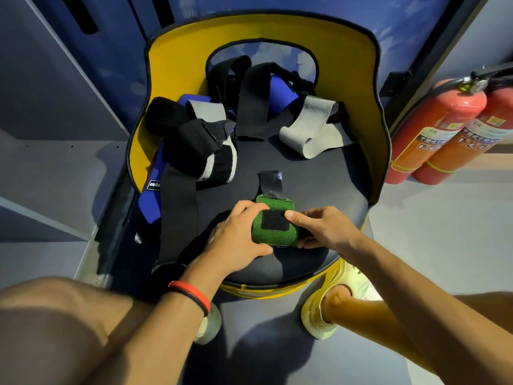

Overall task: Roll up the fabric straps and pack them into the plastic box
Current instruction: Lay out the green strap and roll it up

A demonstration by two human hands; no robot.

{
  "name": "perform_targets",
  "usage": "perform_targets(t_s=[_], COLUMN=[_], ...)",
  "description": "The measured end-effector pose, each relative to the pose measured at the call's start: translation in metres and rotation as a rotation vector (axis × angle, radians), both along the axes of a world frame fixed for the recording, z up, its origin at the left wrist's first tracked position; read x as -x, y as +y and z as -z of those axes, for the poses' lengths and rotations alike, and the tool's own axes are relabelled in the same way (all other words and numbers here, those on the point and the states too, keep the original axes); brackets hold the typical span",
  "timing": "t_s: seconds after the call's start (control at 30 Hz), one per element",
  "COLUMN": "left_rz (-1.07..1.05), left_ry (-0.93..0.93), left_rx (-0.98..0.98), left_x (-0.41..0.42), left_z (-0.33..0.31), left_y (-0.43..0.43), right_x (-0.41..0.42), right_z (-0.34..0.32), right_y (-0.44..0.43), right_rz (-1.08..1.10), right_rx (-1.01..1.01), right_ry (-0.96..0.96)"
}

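A green fabric strap (277, 233), rolled into a thick bundle with a black velcro patch on top, lies on the dark seat of a yellow chair (319, 173). My left hand (236, 234) grips its left side and my right hand (322, 226) holds its right side, thumb pressing the velcro. A dark tail end (270, 180) sticks out beyond the roll. Loose straps lie further back: black (254, 104), grey (305, 126), blue (277, 93), and a tangled black-and-grey heap (205, 145). No plastic box is visible.
The chair's yellow backrest (261, 31) curves around the far side. Two red fire extinguishers (444, 126) stand on the floor at the right. A blue strap (151, 201) and a black strap (177, 215) hang over the seat's left edge. My knees and shoes are below.
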State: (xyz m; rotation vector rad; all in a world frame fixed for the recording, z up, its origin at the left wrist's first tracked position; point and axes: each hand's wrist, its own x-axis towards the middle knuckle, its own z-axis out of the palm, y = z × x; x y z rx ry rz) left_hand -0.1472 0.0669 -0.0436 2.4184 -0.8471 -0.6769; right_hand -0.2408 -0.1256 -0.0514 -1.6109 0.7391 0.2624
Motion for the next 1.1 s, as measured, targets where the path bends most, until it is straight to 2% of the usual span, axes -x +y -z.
perform_targets(t_s=[0.03, 0.1, 0.17, 0.2, 0.27, 0.37, 0.47, 0.5, 0.63, 0.77, 0.9, 0.97, 1.03, 1.1], left_rz=[0.008, -0.002, -0.002, -0.006, -0.041, -0.094, -0.148, -0.173, -0.248, -0.418, -0.518, -0.533, -0.479, -0.419], left_ry=[-0.034, -0.028, 0.019, 0.041, 0.105, 0.265, 0.549, 0.581, 0.448, 0.519, 0.430, 0.304, 0.102, 0.018], left_rx=[-0.015, -0.029, -0.036, -0.030, 0.008, 0.068, 0.190, 0.210, 0.210, 0.299, 0.292, 0.249, 0.138, 0.068], left_x=[0.000, -0.005, -0.011, -0.013, -0.015, -0.019, -0.024, -0.025, -0.031, -0.038, -0.041, -0.037, -0.033, -0.033], left_z=[-0.001, 0.000, 0.000, 0.000, 0.002, 0.003, -0.004, -0.006, 0.003, 0.010, 0.013, 0.017, 0.020, 0.022], left_y=[-0.001, -0.002, -0.003, -0.004, -0.005, -0.007, -0.013, -0.015, -0.020, -0.023, -0.026, -0.032, -0.038, -0.040], right_x=[0.000, 0.003, 0.006, 0.007, 0.010, 0.017, 0.017, 0.016, 0.017, 0.019, 0.020, 0.020, 0.016, 0.011], right_z=[0.001, 0.010, 0.017, 0.016, 0.012, 0.017, 0.027, 0.028, 0.027, 0.023, 0.021, 0.019, 0.017, 0.014], right_y=[0.001, 0.003, 0.005, 0.005, 0.007, 0.007, 0.010, 0.010, 0.011, 0.009, 0.004, 0.000, -0.006, -0.011], right_rz=[0.001, -0.016, -0.107, -0.200, -0.413, -0.559, -0.529, -0.534, -0.550, -0.562, -0.600, -0.599, -0.599, -0.606], right_rx=[0.053, 0.385, 0.802, 0.941, 1.056, 1.103, 1.088, 1.074, 1.090, 1.057, 0.984, 0.932, 0.882, 0.822], right_ry=[-0.007, -0.115, -0.376, -0.513, -0.611, -0.479, -0.458, -0.478, -0.522, -0.536, -0.503, -0.486, -0.469, -0.428])
